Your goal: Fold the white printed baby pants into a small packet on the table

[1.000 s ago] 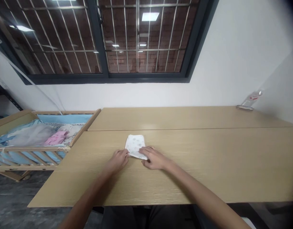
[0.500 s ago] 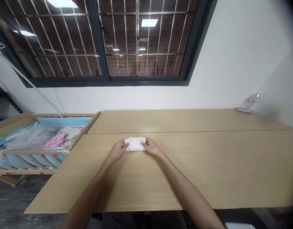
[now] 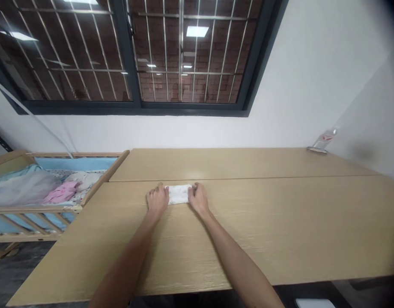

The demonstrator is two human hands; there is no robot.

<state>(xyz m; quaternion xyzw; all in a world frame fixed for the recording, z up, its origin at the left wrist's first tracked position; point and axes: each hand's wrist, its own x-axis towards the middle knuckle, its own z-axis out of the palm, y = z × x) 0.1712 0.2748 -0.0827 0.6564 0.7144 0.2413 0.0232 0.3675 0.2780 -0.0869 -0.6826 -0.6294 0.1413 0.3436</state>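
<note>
A small folded white cloth (image 3: 178, 194) with a faint pattern lies on the light wooden table (image 3: 280, 222), just in front of the seam between its two boards. My left hand (image 3: 157, 199) is at the cloth's left end, its thumb along that edge and its other fingers curled down on the far side. At the right end, my right hand (image 3: 198, 199) pinches the cloth with the thumb at the near side and fingers behind. What the fingertips do underneath is hidden.
To the left stands a wooden crib (image 3: 39, 209) with blue lining, holding a pink cloth (image 3: 62, 191) and pale netting. A clear bottle (image 3: 325, 139) leans at the table's far right corner. Behind the table are a white wall and a barred window (image 3: 190, 60).
Both hands have turned more palm-down over the cloth's ends and sit slightly closer together. The cloth now lies flat between them. The view has shifted a little to the right.
</note>
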